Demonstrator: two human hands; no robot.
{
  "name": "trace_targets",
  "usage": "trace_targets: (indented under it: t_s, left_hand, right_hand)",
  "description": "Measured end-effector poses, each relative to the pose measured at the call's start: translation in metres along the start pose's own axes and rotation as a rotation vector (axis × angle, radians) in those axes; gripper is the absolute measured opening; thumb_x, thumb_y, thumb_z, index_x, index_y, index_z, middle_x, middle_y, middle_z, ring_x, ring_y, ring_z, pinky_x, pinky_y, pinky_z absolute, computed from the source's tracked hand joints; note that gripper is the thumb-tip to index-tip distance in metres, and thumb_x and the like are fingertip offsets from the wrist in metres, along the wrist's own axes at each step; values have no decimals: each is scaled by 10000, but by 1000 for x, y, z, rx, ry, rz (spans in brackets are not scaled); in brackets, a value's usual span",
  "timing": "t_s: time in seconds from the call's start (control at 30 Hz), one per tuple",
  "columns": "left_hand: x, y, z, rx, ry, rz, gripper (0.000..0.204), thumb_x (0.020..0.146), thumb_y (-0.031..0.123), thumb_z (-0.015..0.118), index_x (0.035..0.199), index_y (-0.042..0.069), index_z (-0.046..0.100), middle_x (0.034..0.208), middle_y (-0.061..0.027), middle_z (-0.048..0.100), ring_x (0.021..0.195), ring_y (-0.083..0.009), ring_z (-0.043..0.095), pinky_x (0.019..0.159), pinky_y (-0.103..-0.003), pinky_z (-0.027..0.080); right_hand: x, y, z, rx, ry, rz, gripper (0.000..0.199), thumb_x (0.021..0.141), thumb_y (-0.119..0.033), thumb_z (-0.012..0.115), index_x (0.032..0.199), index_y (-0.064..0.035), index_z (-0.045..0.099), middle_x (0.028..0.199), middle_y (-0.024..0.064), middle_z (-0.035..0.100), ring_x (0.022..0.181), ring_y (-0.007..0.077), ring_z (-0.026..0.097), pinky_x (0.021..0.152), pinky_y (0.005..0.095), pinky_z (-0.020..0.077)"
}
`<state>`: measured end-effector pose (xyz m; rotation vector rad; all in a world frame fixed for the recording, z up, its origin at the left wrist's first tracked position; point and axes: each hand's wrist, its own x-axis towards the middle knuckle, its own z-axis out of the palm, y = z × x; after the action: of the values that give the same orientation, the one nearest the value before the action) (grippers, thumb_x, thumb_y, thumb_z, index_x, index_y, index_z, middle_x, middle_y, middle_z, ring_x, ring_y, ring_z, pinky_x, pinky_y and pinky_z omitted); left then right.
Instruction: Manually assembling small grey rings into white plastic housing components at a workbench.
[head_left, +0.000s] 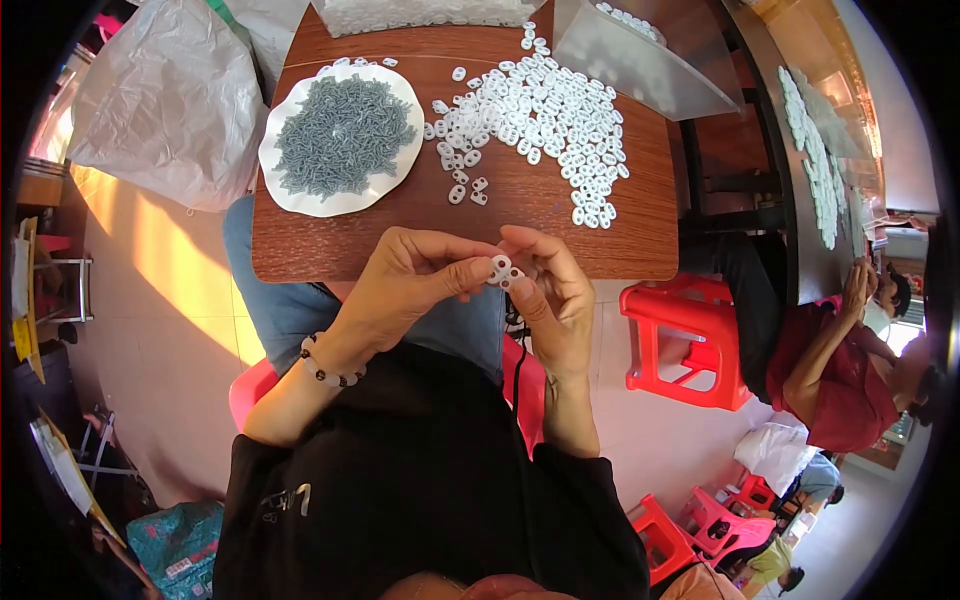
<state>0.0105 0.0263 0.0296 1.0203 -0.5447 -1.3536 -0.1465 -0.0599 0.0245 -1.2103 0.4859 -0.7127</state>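
Observation:
My left hand and my right hand meet just off the near edge of the table. Between their fingertips are small white two-hole plastic pieces, seemingly two together. Thumb and fingers of my left hand pinch them from the left, and my right thumb and fingers grip them from the right. How the pieces join is too small to tell. Beyond my hands lies a pile of similar white oval pieces. At the far left, a white scalloped plate holds a heap of small grey pin-like parts.
The brown table carries a translucent bin at its far right. A large whitish plastic bag stands to the left. Red stools are on the right, where a person in a dark red top sits at another table with white pieces.

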Motion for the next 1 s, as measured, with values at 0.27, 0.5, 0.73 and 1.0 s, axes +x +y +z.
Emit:
trace_targets:
  t_s: [0.27,0.5,0.73,1.0]
  left_hand:
    - [5,-1,0,-102,-133,-8,217,842,189,720,947,-1,719,797,-40,684,691,-59,560,625,-203,447]
    - [9,6,5,-68,-157,-22,197,851,164,705,933,-15,713,763,-47,669,662,-78,557,614,-219,459]
    - [14,8,5,-4,-251,25,202,861,171,696,899,-27,711,753,-59,676,652,-71,558,608,-216,458]
    - [13,2,3,-3,-277,48,211,887,187,664,886,-19,710,752,-50,674,663,-63,555,613,-214,453]
  right_hand:
    - [5,-5,-7,-79,-215,-73,437,950,-196,554,1270,95,491,1182,170,539,1010,223,585,862,325,473]
    - [4,-15,-3,-47,-211,-78,492,951,-267,550,1261,110,494,1167,175,547,1008,226,577,861,330,466]
    - [1,-8,-10,-111,-178,-136,509,927,-318,580,1234,85,527,1251,273,530,1075,277,566,912,372,442]
    - [-5,-6,-1,-125,-84,-151,472,912,-318,614,1177,69,561,1228,273,544,1096,287,558,941,381,426]
